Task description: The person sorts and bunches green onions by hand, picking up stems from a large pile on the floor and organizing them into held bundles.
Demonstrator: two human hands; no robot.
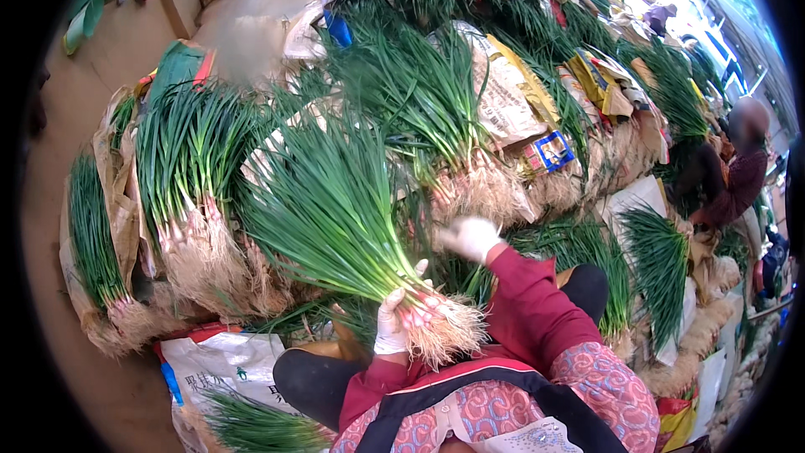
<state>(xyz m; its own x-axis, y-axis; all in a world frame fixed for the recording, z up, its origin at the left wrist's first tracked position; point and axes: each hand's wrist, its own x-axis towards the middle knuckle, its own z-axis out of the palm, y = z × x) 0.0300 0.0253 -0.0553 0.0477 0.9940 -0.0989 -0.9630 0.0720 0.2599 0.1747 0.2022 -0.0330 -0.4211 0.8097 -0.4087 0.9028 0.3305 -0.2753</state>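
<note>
A thick bunch of spring onions (335, 210) lies across the front of my body, its green leaves fanning to the upper left and its pale roots hanging at the lower right. My left hand (391, 320), in a white glove, is wrapped round the bunch's reddish-white stem ends. To the right, my right hand (472, 239), also gloved in white, is raised above my lap near the roots of another spring onion bunch (482, 184). Motion smears its fingers, so whether they grip anything is unclear.
More spring onion bunches (201, 143) are heaped ahead and on both sides, with printed sacks (507, 92) among them. A white sack (226, 361) lies at the lower left beside my knee. Another person (742, 168) sits at the far right.
</note>
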